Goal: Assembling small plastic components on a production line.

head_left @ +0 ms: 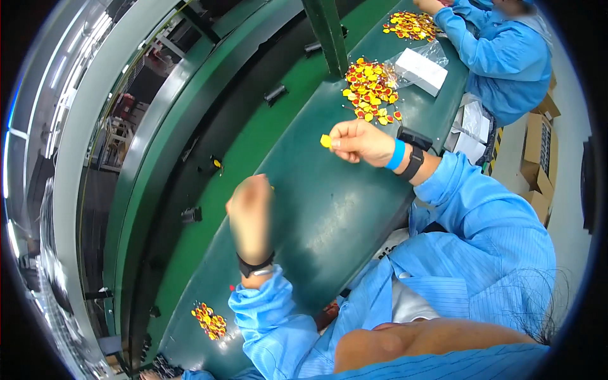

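Right hand (362, 143): it holds one small yellow piece (326, 140) in a narrow pinch, with the thumb and the index finger.
Left hand (249, 212): it is over the far edge of the green surface (323, 209), with its back toward the camera. How wide its grip is, one cannot tell (this hand is blurred). One yellow speck (272, 187) shows just beside the fingers; whether it is held is also not clear.
Piece, place: over the surface, nearer to the far edge than to the near edge, and between the large heap (370, 92) and the left hand.
Piece, look: bright yellow, seemingly flat, of rounded outline, partly covered by the fingertips. Similar pieces in the large heap show yellow and red.
Heaps: the large one lies along the far edge, toward the right end of the surface; a small heap (209, 321) lies toward the left end.
Step in hand: judging by the pinch, it seems to be the handling of single pieces.
Next move: it probably calls for a light, steady pinch, and for the two hands, now well apart, to come nearer together.
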{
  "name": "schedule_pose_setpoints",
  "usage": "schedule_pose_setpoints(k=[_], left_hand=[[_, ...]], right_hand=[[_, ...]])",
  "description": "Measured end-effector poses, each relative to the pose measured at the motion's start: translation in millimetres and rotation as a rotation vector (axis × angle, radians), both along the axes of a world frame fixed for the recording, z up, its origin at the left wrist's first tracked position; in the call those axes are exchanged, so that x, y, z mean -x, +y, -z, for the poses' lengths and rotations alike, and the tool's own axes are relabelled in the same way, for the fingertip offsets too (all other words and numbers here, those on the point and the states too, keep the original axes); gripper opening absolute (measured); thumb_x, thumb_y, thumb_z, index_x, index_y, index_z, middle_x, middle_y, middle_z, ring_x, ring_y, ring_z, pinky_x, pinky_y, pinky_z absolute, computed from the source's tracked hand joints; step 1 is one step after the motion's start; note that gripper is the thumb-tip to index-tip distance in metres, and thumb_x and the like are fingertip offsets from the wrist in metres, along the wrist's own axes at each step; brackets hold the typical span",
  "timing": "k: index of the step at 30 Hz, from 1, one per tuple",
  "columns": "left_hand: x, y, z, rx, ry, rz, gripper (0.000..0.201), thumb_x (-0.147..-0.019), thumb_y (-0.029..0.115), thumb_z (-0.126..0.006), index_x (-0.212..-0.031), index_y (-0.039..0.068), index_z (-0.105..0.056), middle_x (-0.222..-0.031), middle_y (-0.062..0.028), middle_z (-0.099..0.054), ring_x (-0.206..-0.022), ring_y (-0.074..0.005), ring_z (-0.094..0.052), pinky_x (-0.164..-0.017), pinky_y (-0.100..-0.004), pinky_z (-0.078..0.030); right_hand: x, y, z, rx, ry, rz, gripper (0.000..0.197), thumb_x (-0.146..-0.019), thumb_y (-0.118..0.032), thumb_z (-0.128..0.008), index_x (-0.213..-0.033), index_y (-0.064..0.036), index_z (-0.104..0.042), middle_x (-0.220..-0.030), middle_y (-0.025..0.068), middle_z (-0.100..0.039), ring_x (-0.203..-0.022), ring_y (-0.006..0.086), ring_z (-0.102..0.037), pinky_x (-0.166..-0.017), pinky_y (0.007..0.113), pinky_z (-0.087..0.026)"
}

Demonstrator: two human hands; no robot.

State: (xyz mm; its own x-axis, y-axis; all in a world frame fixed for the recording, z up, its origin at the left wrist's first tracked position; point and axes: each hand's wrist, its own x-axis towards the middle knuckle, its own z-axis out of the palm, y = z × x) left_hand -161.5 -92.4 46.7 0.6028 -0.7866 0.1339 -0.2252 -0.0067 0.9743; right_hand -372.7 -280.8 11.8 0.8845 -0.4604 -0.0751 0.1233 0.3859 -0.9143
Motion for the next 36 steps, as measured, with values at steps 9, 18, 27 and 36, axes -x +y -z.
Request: schedule_pose_setpoints(k=[9, 18, 27, 36], left_hand=[[104, 50, -16, 0.044, 0.275, 0.061, 0.015, -0.084, 0.006, -0.068, -0.097, -0.001, -0.067, -0.087, -0.0075, -0.068, -0.073, -0.0131, -0.065, -0.060, -0.0221, -0.049], [132, 85, -19, 0.116, 0.339, 0.013, 0.010, -0.085, 0.005, -0.065, -0.093, -0.002, -0.065, -0.084, -0.0099, -0.068, -0.069, -0.0139, -0.064, -0.059, -0.0222, -0.049], [127, 117, 4, 0.143, 0.320, -0.036, 0.005, -0.085, 0.005, -0.063, -0.088, 0.000, -0.063, -0.079, -0.0064, -0.065, -0.066, -0.0128, -0.062, -0.058, -0.0219, -0.046], [78, 213, 43, -0.324, -0.850, -0.690, 0.008, -0.077, 0.004, -0.066, -0.085, 0.005, -0.064, -0.079, -0.0065, -0.063, -0.063, -0.0186, -0.061, -0.058, -0.0285, -0.049]], right_hand=[[12, 91, -13, -0.139, -0.068, -0.131, 0.012, -0.086, -0.016, -0.066, -0.082, -0.0048, -0.063, -0.063, -0.0037, -0.053, -0.054, 0.0039, -0.042, -0.049, 0.020, -0.032], [30, 123, -21, -0.066, -0.081, -0.212, 0.011, -0.086, -0.015, -0.066, -0.081, -0.0047, -0.064, -0.063, -0.0047, -0.052, -0.055, 0.0037, -0.042, -0.050, 0.020, -0.032], [50, 139, -22, -0.286, -0.144, -0.420, 0.012, -0.086, -0.014, -0.064, -0.081, -0.0032, -0.062, -0.065, -0.0007, -0.053, -0.054, 0.0071, -0.042, -0.050, 0.022, -0.032], [43, 133, -1, -0.379, -0.108, -0.386, 0.011, -0.087, -0.012, -0.063, -0.082, -0.0027, -0.058, -0.075, 0.0033, -0.055, -0.057, 0.0088, -0.043, -0.051, 0.023, -0.032]])
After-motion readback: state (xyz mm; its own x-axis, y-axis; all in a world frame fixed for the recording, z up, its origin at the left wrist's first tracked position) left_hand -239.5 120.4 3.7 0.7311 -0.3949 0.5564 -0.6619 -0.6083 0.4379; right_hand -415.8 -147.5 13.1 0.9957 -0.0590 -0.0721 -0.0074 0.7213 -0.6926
